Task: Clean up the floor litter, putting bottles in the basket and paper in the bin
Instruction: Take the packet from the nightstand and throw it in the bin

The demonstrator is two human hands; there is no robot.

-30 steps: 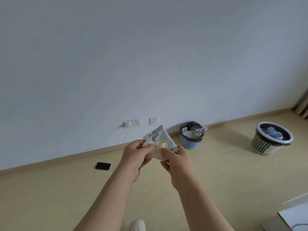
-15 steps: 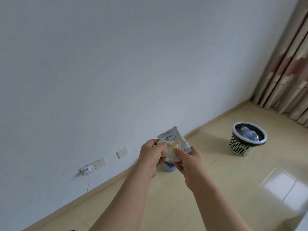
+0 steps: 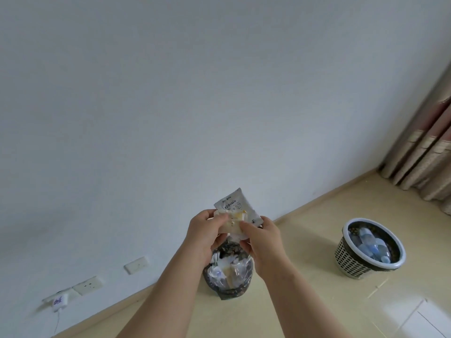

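Note:
A white printed paper wrapper [image 3: 236, 206] with crumpled yellowish scraps sits between both hands, held up in front of the wall. My left hand [image 3: 203, 230] pinches its left side and my right hand [image 3: 262, 236] pinches its right side. Directly below them stands the bin [image 3: 228, 272], lined with a dark bag and holding paper and plastic litter; my forearms hide part of its rim. To the right on the floor stands the white perforated basket [image 3: 351, 262] with several clear bottles [image 3: 372, 245] inside.
The white wall runs close behind the bin, with wall sockets [image 3: 87, 285] and a plugged charger [image 3: 59, 301] low at the left. Curtains [image 3: 429, 154] hang in the right corner. Beige floor lies between the bin and the basket.
The view has closed in on the bin, which now shows right under my hands. The basket appears larger and nearer on the right. Both hands still hold the wrapper.

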